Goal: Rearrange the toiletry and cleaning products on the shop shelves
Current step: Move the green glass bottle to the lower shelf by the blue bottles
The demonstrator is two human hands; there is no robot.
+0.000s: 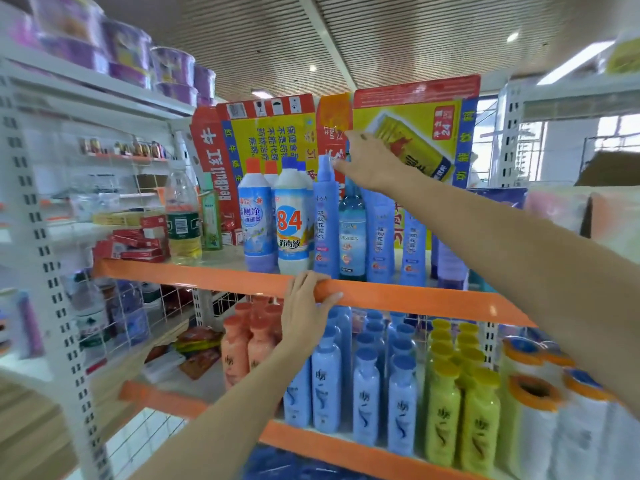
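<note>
We were mid-reach: our right hand (369, 164), fingers loosely open and holding nothing, hovered at the caps of the blue bottles (353, 223) on the upper shelf (207, 273). Our left hand (304, 306) gripped that shelf's orange edge. Next, we judged, came closing on one bottle's neck.

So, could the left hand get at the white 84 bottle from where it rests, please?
Probably yes: the left hand rests on the orange shelf edge just below the 84 bottle, which stands at the front, unobstructed.

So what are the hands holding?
The left hand grips the orange shelf edge. The right hand reaches the blue bottle tops; a grip cannot be told.
</note>
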